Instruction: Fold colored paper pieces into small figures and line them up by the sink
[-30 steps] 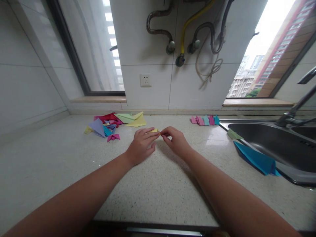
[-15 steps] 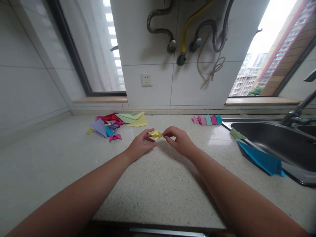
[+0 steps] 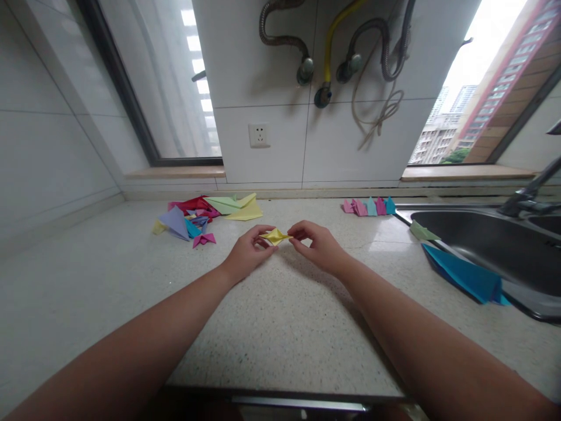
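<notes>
A small yellow folded-paper piece [image 3: 276,236], pointed at both ends, is held just above the pale speckled countertop [image 3: 280,327] between my two hands. My left hand [image 3: 250,250] curls round its left end, with thumb below and fingers above. At the other end, my right hand [image 3: 316,244] pinches the right tip between thumb and fingertips. Part of the left point is hidden by the left fingers. To the left, closest to my left hand, lies a small magenta folded-paper piece [image 3: 204,240].
Several coloured folded papers lie heaped at the back left, including a lavender one [image 3: 174,223]. A row of small paper figures [image 3: 369,207] stands at the back right. Beside the steel sink [image 3: 464,234] lie a big blue paper plane [image 3: 467,273] and a pale green paper [image 3: 423,231].
My left thumb has come up nearer the yellow paper. The right hand keeps its pinch on the right tip. The view has tilted slightly.
</notes>
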Available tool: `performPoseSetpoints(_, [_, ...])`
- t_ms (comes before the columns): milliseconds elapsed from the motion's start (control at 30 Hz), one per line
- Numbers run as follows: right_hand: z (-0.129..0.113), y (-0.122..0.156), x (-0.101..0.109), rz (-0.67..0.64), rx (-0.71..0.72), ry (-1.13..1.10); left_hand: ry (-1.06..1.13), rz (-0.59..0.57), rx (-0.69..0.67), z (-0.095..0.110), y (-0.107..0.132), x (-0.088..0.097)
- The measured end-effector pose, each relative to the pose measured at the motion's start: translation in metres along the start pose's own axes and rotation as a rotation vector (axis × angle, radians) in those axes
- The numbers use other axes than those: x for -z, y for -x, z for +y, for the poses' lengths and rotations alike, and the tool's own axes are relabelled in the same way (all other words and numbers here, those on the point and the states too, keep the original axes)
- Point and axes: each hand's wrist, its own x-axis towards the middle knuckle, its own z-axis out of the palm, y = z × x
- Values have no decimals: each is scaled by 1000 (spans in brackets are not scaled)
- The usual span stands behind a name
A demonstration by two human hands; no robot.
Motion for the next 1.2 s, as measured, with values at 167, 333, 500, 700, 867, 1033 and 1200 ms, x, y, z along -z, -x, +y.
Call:
performPoseSetpoints(167, [5,2,-6,-31,-42,-103,77,-7,30,1,1,-3])
performPoseSetpoints(333, [10,3,-13,-65,-96,-179,111,-17,43,3,2,-5])
performPoseSetpoints(500, [9,3,-14,-77,-111,-180,127,-39,71,8,4,-6])
performPoseSetpoints(700, [0,2,-13,-62,-79,-115,155,-48,83,11,6,-10])
performPoseSetpoints(867, [-2,2,-12,-37,-60,-103,198,-26,109,12,6,-12])
performPoseSetpoints(1033, [-1,2,-11,-34,-80,-123,201,-19,127,13,6,-11])
performPoseSetpoints(1200, [2,1,-10,-38,-131,-137,230,-26,153,11,4,-10])
